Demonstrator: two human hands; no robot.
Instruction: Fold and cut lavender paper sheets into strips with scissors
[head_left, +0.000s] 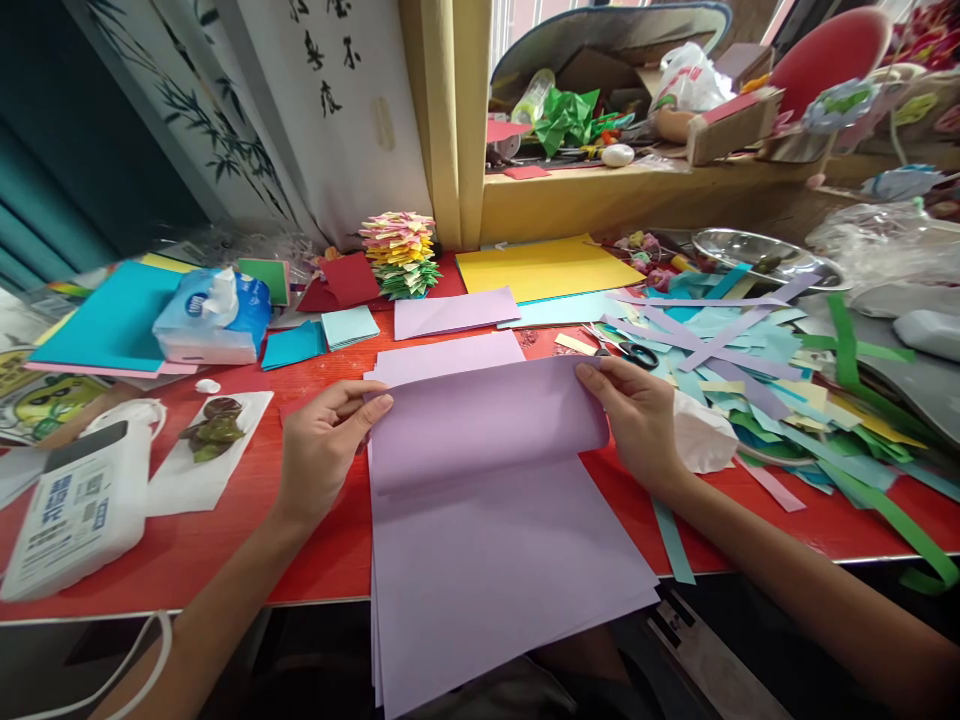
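A sheet of purple paper [487, 425] is held up between my two hands, curving over a stack of purple paper [510, 560] that reaches past the table's front edge. My left hand [326, 440] pinches its left corner between thumb and fingers. At the opposite corner, my right hand [637, 405] grips the sheet, thumb on top. Behind it lie a folded purple piece [454, 312] and more purple sheet [450, 355]. Scissors [630, 350] with black handles rest just beyond my right hand. A crumpled white tissue [703, 435] lies beside my right wrist.
Paper strips [750, 350] are heaped on the right near a metal bowl [769, 255]. Yellow paper [551, 268] lies at the back beside a folded-paper tower [401, 255]. To the left are a tissue pack [212, 315], blue sheets [112, 315] and a white device [79, 510] with a cable.
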